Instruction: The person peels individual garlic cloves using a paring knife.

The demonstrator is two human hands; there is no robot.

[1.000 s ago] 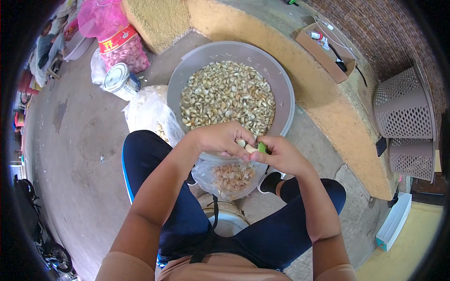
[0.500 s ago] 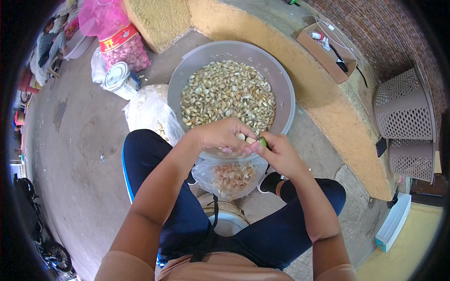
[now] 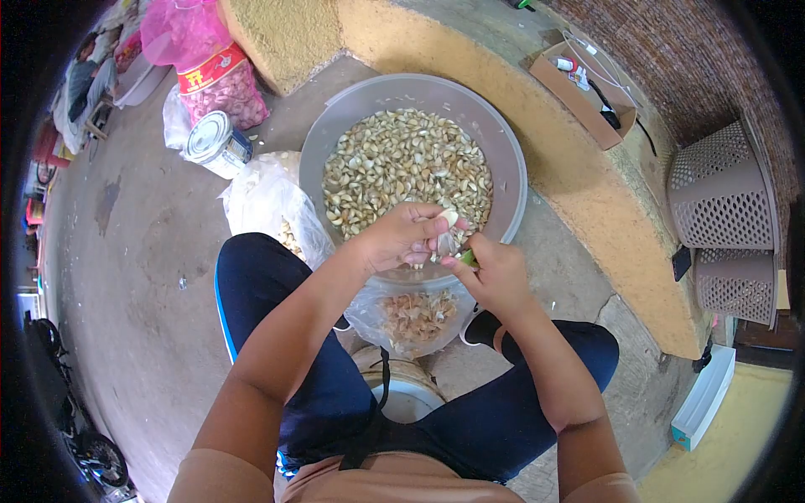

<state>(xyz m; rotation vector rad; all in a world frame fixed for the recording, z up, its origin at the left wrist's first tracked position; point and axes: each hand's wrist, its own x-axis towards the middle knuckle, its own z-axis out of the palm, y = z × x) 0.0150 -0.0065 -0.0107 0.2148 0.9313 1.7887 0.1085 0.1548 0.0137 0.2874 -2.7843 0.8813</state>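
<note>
Left hand (image 3: 401, 236) is pinching a garlic clove (image 3: 449, 220); right hand (image 3: 493, 272), at its 4 o'clock, is gripping a green-handled knife (image 3: 468, 258).

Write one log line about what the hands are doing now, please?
left hand: holds pale garlic clove | right hand: grips small green-handled tool | below: round grey plastic basin of cloves | clear plastic bag holds skins

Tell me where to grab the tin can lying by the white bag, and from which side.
Grip the tin can across its round body, coming from above. It lies on its side on the floor, silver end facing up-left, so the curved wall is exposed on top. The pink mesh sack stands just behind it and the white plastic bag in front, so side approaches look crowded.
</note>
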